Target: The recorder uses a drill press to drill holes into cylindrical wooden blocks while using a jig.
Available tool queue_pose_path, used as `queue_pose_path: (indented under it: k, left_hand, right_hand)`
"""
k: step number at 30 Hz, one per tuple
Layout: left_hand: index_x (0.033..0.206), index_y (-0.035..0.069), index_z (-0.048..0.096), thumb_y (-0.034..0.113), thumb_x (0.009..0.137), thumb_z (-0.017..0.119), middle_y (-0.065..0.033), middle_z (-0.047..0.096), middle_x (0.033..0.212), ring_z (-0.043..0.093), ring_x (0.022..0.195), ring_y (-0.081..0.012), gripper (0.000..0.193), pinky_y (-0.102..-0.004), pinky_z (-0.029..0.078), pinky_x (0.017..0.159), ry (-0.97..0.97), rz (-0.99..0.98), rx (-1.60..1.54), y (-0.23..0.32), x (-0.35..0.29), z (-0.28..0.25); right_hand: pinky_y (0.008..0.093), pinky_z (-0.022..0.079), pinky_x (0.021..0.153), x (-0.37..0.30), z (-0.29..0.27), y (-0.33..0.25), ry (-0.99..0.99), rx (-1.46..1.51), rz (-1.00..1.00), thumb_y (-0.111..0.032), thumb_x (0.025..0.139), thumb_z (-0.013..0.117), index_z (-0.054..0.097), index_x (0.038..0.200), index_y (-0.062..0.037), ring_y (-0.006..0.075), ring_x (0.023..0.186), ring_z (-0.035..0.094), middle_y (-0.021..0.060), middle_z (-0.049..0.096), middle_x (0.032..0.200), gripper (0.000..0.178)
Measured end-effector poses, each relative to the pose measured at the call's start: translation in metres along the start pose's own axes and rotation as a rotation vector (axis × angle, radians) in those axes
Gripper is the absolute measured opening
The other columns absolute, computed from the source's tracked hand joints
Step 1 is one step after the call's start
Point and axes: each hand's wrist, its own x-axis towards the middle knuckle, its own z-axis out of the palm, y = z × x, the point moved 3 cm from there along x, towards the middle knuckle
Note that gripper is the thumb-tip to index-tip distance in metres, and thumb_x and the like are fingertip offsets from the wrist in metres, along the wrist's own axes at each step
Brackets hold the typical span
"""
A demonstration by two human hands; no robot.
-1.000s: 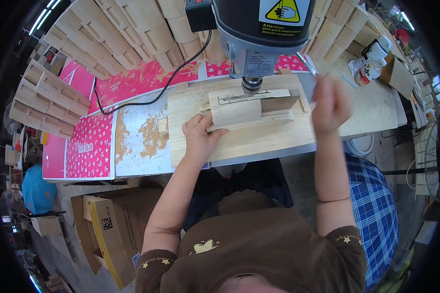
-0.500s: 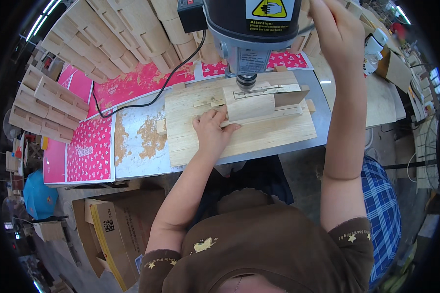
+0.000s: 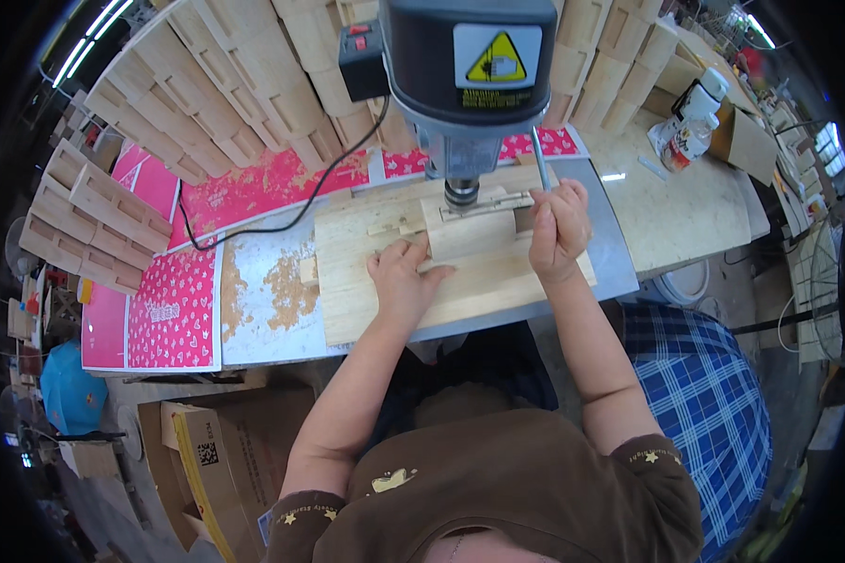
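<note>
My right hand [image 3: 560, 231] is closed around the metal feed lever [image 3: 541, 161] of a drill press [image 3: 469, 66]. Under the machine's chuck [image 3: 461, 192] lies a pale wooden block [image 3: 469, 231] with a rounded face and a slot along its top. The chuck is down at the slot, and the bit's tip cannot be made out. My left hand [image 3: 406, 281] grips the block's left front corner, thumb along the front and the other fingers bent at its left end. The block sits among wooden strips on a flat wooden board [image 3: 357, 314].
Stacked slotted wooden blocks [image 3: 244, 70] line the back and left of the metal table [image 3: 253, 324]. A black cable [image 3: 300, 192] curves across the pink patterned covering [image 3: 174, 305]. Bottles [image 3: 690, 141] stand at the right; a cardboard box [image 3: 225, 460] is below left.
My right hand has come down and inward with the lever, from high at the right to beside the block. The chuck looks lower against the block. My left hand stays at the block.
</note>
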Motion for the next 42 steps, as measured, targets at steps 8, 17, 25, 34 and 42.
queue_pose_path:
  k: [8, 17, 25, 34, 42]
  left_hand:
    - [0.105, 0.008, 0.064, 0.029, 0.059, 0.079, -0.0024, 0.058, 0.081, 0.053, 0.085, -0.0216, 0.053, -0.0384, 0.029, 0.080, -0.036, -0.054, -0.053, 0.000, 0.001, 0.000]
    - [0.094, 0.009, 0.065, 0.027, 0.061, 0.079, -0.0035, 0.057, 0.081, 0.053, 0.086, -0.0225, 0.040, -0.0369, 0.031, 0.082, -0.041, -0.083, -0.262, 0.004, 0.013, -0.002]
    - [0.083, 0.006, 0.065, 0.012, 0.058, 0.078, -0.0091, 0.056, 0.077, 0.055, 0.076, -0.0256, 0.029, -0.0327, 0.046, 0.068, -0.024, 0.068, -0.422, -0.012, 0.017, -0.025]
    - [0.076, 0.002, 0.062, 0.009, 0.065, 0.077, -0.0001, 0.059, 0.070, 0.051, 0.060, -0.0077, 0.019, -0.0222, 0.042, 0.057, -0.097, -0.379, -0.716, -0.059, -0.031, -0.133]
    - [0.072, -0.003, 0.063, 0.032, 0.074, 0.074, -0.0054, 0.058, 0.060, 0.049, 0.047, -0.0085, 0.037, -0.0219, 0.035, 0.042, -0.030, -0.848, -0.799, -0.036, -0.027, -0.119]
  right_hand:
    - [0.0404, 0.046, 0.060, 0.135, -0.004, -0.001, -0.042, -0.119, 0.229, -0.025, 0.086, 0.057, 0.059, 0.075, -0.0030, 0.0336, 0.065, 0.060, 0.0149, 0.059, 0.065, 0.025]
    - [0.0435, 0.047, 0.065, 0.116, 0.011, 0.040, -0.222, -0.009, 0.401, -0.028, 0.092, 0.048, 0.048, 0.117, -0.0023, 0.0378, 0.070, 0.059, 0.0199, 0.062, 0.083, 0.036]
    - [0.0402, 0.038, 0.075, -0.014, -0.016, 0.031, -0.758, -0.367, 0.295, -0.024, 0.084, 0.056, 0.058, 0.095, -0.0094, 0.0284, 0.089, 0.049, 0.0082, 0.051, 0.089, 0.019]
    - [0.0407, 0.039, 0.072, -0.015, -0.019, 0.017, -0.748, -0.349, 0.251, -0.028, 0.080, 0.061, 0.058, 0.090, -0.0068, 0.0292, 0.084, 0.049, 0.0089, 0.052, 0.086, 0.023]
    - [0.0389, 0.039, 0.073, -0.019, -0.012, -0.005, -0.781, -0.247, 0.223, -0.028, 0.078, 0.064, 0.058, 0.092, -0.0053, 0.0282, 0.082, 0.048, 0.0088, 0.052, 0.086, 0.027]
